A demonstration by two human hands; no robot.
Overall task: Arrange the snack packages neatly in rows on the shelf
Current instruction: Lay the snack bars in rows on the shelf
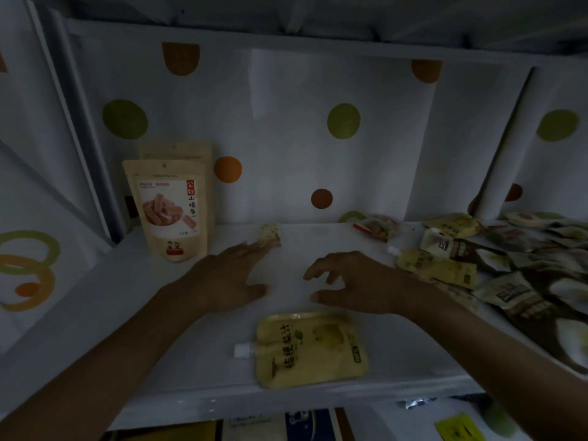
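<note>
Flat left hand [229,275] touches a small snack packet [270,234] ahead. The empty right hand [359,281] hovers relaxed, with a yellow spout pouch [311,348] nearside of both.

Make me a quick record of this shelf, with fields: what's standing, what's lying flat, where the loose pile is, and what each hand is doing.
shelf: white, dotted back wall
standing: two tan pouches, back left, one behind the other
flat: yellow spout pouch, front centre, cap pointing left
pile: mixed packets, right side, unsorted
small packet: middle, towards the back
left hand: fingers straight, tips at the small packet
right hand: loosely curled, holding nothing
</note>
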